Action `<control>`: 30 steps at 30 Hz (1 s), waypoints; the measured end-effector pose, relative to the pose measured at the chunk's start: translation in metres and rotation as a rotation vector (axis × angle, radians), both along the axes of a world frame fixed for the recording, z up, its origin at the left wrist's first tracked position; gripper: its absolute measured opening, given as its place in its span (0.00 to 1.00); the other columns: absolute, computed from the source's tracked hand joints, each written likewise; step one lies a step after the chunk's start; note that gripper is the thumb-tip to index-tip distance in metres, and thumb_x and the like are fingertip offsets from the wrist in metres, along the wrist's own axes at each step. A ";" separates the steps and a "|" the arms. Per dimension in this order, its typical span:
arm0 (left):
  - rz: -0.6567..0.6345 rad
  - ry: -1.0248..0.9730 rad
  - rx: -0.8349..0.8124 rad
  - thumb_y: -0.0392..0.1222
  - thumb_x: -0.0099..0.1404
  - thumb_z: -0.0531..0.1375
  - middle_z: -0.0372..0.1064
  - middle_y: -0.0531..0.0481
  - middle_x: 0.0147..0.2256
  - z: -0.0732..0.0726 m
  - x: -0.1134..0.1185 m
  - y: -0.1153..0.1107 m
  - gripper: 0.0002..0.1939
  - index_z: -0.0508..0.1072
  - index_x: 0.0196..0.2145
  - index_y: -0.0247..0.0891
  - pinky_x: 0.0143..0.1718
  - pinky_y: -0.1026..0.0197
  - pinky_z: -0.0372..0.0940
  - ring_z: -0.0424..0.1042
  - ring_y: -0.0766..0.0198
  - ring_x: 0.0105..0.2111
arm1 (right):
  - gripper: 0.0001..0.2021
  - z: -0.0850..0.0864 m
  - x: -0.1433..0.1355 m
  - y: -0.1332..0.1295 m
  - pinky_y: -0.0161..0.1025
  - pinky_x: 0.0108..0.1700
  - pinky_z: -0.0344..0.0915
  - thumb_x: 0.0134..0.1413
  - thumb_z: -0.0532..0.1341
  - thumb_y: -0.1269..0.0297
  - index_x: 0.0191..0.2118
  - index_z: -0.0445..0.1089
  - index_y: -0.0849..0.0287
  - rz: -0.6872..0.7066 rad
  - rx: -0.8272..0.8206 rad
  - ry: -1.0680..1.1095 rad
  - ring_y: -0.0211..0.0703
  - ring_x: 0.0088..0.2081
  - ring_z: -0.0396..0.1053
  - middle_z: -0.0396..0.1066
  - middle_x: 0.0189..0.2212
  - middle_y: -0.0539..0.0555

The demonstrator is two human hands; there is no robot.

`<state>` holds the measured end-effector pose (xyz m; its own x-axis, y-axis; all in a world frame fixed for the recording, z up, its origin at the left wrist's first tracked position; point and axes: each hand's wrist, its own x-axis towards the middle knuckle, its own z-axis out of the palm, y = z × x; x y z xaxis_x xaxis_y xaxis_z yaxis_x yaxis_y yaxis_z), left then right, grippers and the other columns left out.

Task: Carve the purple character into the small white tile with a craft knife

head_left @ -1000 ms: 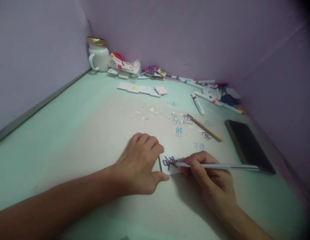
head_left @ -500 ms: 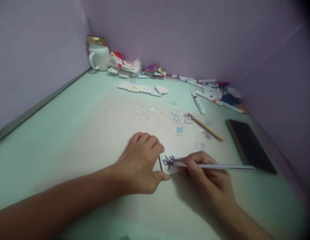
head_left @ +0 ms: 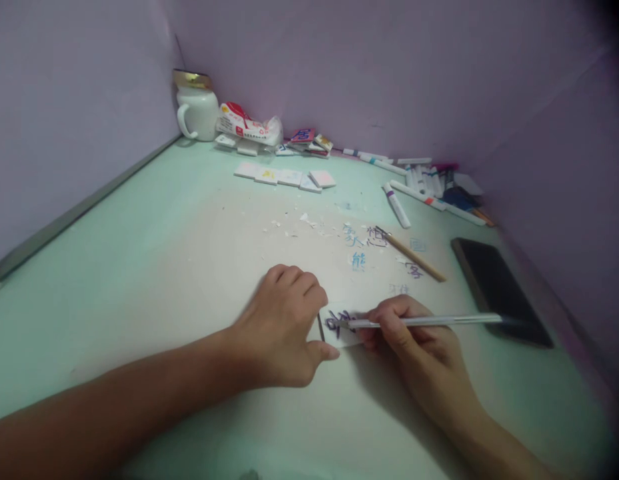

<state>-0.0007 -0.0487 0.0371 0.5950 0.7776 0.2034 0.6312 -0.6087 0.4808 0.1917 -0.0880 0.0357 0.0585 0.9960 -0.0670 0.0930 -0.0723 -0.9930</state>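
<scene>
A small white block (head_left: 348, 339) with a dark purple written character lies flat on the table before me. My left hand (head_left: 284, 327) grips its left end, thumb on the near edge and index finger on the far edge. Between the thumb and fingers of my right hand (head_left: 414, 347) is a slim silver craft knife (head_left: 439, 321), its handle pointing right. The knife's tip is over the character, and my right fingers partly cover the block's right end.
White shavings (head_left: 304, 219) and inked characters (head_left: 358, 261) mark the table. A brown stick-like tool (head_left: 414, 257), a purple-banded marker (head_left: 396, 205) and a dark phone (head_left: 499, 290) lie to the right. White tiles (head_left: 289, 177), a tissue pack (head_left: 249, 127) and a white mug (head_left: 199, 115) stand farther back.
The knife's handle end has swung slightly away from me, and my right hand has shifted a little with it. My left hand and the block stay in place.
</scene>
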 end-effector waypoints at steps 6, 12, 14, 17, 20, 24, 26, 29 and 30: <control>-0.002 -0.010 0.019 0.48 0.51 0.68 0.66 0.45 0.35 -0.001 0.000 0.001 0.18 0.67 0.33 0.36 0.44 0.48 0.59 0.63 0.53 0.38 | 0.14 -0.002 0.001 -0.001 0.34 0.24 0.58 0.56 0.62 0.53 0.26 0.68 0.57 -0.047 -0.003 0.020 0.38 0.22 0.63 0.67 0.18 0.49; 0.008 0.008 0.019 0.50 0.50 0.69 0.65 0.45 0.33 0.000 0.000 0.001 0.19 0.67 0.31 0.35 0.43 0.48 0.59 0.62 0.55 0.36 | 0.13 0.000 -0.003 -0.004 0.33 0.23 0.57 0.56 0.63 0.55 0.25 0.69 0.57 -0.057 0.069 -0.089 0.37 0.21 0.62 0.65 0.18 0.48; 0.008 0.008 0.024 0.50 0.50 0.69 0.65 0.46 0.33 -0.001 0.000 0.001 0.20 0.66 0.31 0.35 0.42 0.49 0.59 0.62 0.55 0.35 | 0.14 0.000 -0.004 -0.004 0.33 0.23 0.57 0.56 0.63 0.55 0.24 0.69 0.56 -0.057 0.074 -0.097 0.36 0.21 0.61 0.65 0.18 0.48; 0.010 0.005 0.027 0.50 0.51 0.68 0.65 0.46 0.33 -0.001 0.001 0.001 0.19 0.66 0.30 0.36 0.42 0.49 0.59 0.62 0.55 0.36 | 0.13 0.000 -0.004 -0.004 0.33 0.24 0.55 0.56 0.62 0.55 0.25 0.69 0.56 -0.039 0.059 -0.094 0.36 0.22 0.60 0.64 0.18 0.48; 0.011 0.008 0.019 0.50 0.51 0.68 0.65 0.46 0.33 -0.001 0.001 0.001 0.19 0.66 0.31 0.36 0.43 0.49 0.59 0.62 0.55 0.36 | 0.13 0.000 -0.002 -0.004 0.34 0.24 0.53 0.56 0.62 0.55 0.26 0.69 0.56 -0.018 0.042 -0.082 0.36 0.22 0.60 0.65 0.19 0.48; 0.008 0.008 0.022 0.50 0.50 0.69 0.65 0.45 0.33 0.000 0.001 0.001 0.19 0.66 0.31 0.35 0.43 0.49 0.58 0.62 0.54 0.36 | 0.13 0.000 -0.001 -0.003 0.34 0.26 0.53 0.57 0.62 0.54 0.26 0.69 0.56 0.002 0.037 -0.083 0.36 0.23 0.60 0.65 0.19 0.47; 0.009 0.004 0.030 0.49 0.50 0.69 0.65 0.45 0.33 -0.001 0.001 0.001 0.20 0.66 0.31 0.35 0.43 0.49 0.58 0.62 0.54 0.36 | 0.13 0.000 -0.002 -0.003 0.34 0.26 0.53 0.56 0.62 0.54 0.25 0.69 0.56 -0.004 0.023 -0.073 0.36 0.23 0.60 0.65 0.19 0.48; 0.014 0.002 0.033 0.50 0.50 0.69 0.65 0.46 0.33 -0.002 0.001 0.001 0.20 0.66 0.30 0.35 0.43 0.49 0.58 0.63 0.54 0.36 | 0.14 0.001 -0.002 -0.002 0.33 0.25 0.54 0.55 0.63 0.53 0.25 0.68 0.56 -0.015 -0.014 -0.033 0.36 0.23 0.60 0.66 0.19 0.48; 0.013 0.001 0.032 0.50 0.50 0.69 0.66 0.46 0.33 -0.002 0.001 0.001 0.20 0.66 0.30 0.35 0.43 0.49 0.58 0.63 0.54 0.36 | 0.15 0.001 -0.002 -0.001 0.33 0.26 0.54 0.55 0.63 0.52 0.25 0.68 0.56 -0.014 -0.022 -0.024 0.36 0.23 0.60 0.66 0.19 0.48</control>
